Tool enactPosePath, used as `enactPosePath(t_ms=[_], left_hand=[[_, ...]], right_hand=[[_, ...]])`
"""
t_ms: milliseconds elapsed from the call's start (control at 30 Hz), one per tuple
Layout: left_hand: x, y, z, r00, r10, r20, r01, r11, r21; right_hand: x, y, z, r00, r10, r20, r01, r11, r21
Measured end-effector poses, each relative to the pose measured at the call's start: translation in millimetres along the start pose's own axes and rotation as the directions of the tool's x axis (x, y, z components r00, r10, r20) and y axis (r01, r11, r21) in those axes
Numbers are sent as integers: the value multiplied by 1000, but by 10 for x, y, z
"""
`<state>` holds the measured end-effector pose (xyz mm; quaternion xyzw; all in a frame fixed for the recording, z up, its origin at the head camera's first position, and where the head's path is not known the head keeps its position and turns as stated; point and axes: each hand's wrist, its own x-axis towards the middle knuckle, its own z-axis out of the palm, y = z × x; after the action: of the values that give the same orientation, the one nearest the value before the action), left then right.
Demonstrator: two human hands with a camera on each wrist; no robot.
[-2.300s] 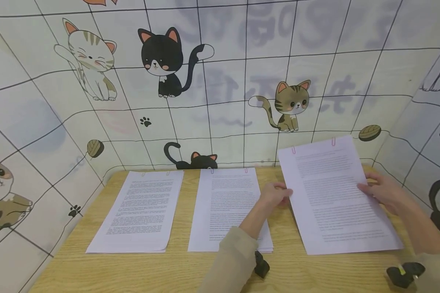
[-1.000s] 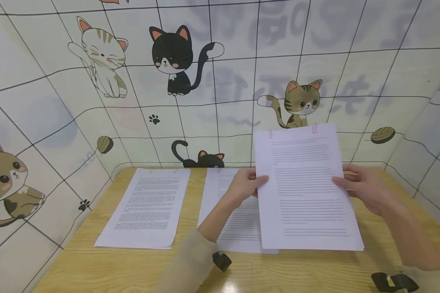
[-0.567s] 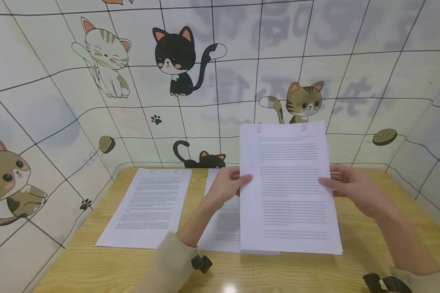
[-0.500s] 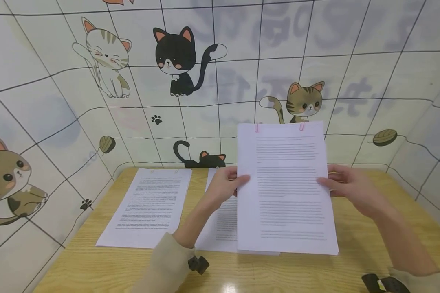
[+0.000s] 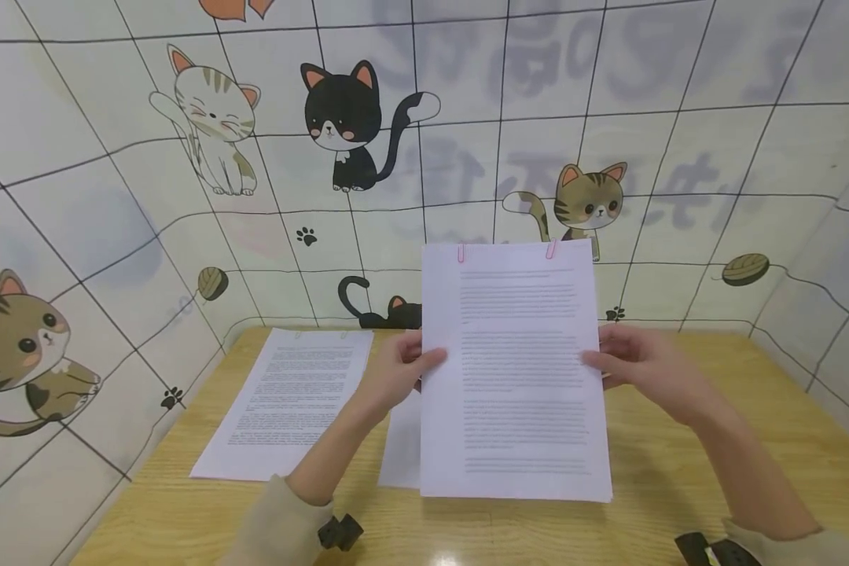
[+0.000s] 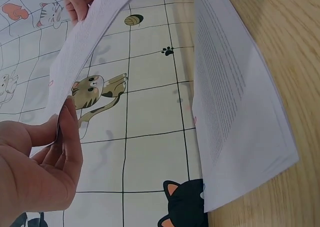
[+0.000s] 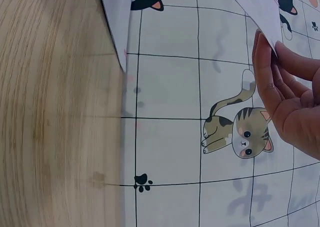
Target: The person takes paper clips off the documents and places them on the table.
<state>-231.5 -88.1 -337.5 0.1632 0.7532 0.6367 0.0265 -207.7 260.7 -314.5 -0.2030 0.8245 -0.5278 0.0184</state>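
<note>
In the head view a stack of printed paper [image 5: 516, 377] with two pink paper clips on its top edge is held up off the table, facing the camera. My left hand [image 5: 395, 373] pinches its left edge, thumb in front and fingers behind. On the opposite edge my right hand [image 5: 647, 365] pinches it the same way. Behind the held stack lies a second paper stack [image 5: 400, 452], mostly hidden in the head view; the left wrist view shows more of this stack [image 6: 240, 102]. A third stack [image 5: 283, 401] with two pale clips lies at the left.
A wooden table [image 5: 707, 487] carries the stacks. The wall [image 5: 460, 94] behind and at the sides has a grid and cartoon cats. Dark wrist-worn devices [image 5: 340, 532] sit at both sleeves.
Both hands have lifted the clipped stack from the right side of the table and carried it left, in front of the middle stack. The left stack stays on the table.
</note>
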Motion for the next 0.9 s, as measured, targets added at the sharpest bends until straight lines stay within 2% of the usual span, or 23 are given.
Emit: enactPosePath(t_ms=[167, 333, 467, 700, 900], left_hand=[[-99, -5, -118, 999, -2, -44, 4, 999, 39], [-169, -6, -211, 998, 7, -62, -4, 998, 58], [-205, 0, -266, 997, 18, -81, -12, 997, 79], [-255, 18, -342, 996, 43, -84, -32, 991, 129], [-274, -3, -381, 995, 54, -80, -42, 989, 145]], right_hand=[[28, -78, 107, 1000, 3, 28, -4, 1000, 28], [65, -129, 197, 998, -26, 50, 24, 999, 46], [89, -159, 243, 998, -19, 60, 16, 998, 56], [118, -201, 286, 996, -19, 84, 15, 998, 56], [145, -197, 279, 998, -34, 60, 32, 999, 42]])
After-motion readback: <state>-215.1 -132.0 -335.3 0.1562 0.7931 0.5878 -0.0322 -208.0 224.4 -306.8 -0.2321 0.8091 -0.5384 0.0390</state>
